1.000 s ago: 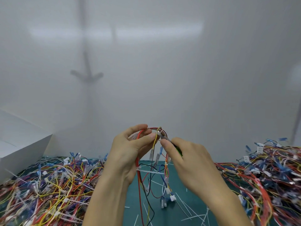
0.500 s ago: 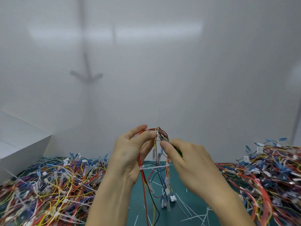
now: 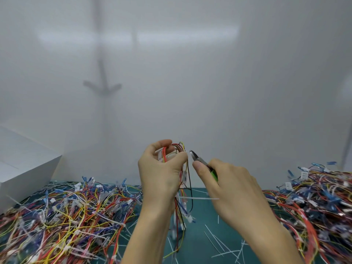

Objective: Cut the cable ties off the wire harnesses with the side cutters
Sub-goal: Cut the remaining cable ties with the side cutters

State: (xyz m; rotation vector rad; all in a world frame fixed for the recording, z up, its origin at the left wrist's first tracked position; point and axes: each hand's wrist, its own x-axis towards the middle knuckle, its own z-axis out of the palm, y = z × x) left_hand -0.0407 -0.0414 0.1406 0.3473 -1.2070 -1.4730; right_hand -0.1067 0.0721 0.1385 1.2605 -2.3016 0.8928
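**A:** Item one, left hand [image 3: 162, 172]?

**B:** Raised, with fingers and thumb curled round the looped top of one wire harness [image 3: 178, 148]. The red, yellow and brown wires arch over the fingertips, and the rest hangs below the palm towards the green mat [image 3: 200, 225]. The curl is tighter than half a second ago.

**A:** Item two, right hand [image 3: 228, 187]?

**B:** Closed round the green handles of the side cutters [image 3: 200, 160], with the metal nose pointing up and left towards the left thumb.

**A:** Change from the earlier entry?

**B:** The nose was then against the wire loop. It now stands just right of the left thumb tip, apart from the wires. Whether the blades are parted is too small to tell.

**A:** Cable tie [image 3: 202, 198]?

**B:** One white tie sticks out sideways from the hanging wires, below both hands, with its tail passing under the right hand.

**A:** Surroundings?

**B:** Cut ties [image 3: 219, 242] lie loose on the mat beneath the right wrist. There is a left pile [image 3: 66, 216] of harnesses outside the left forearm and a right pile [image 3: 314, 202] outside the right. A white box [image 3: 22, 168] sits far left.
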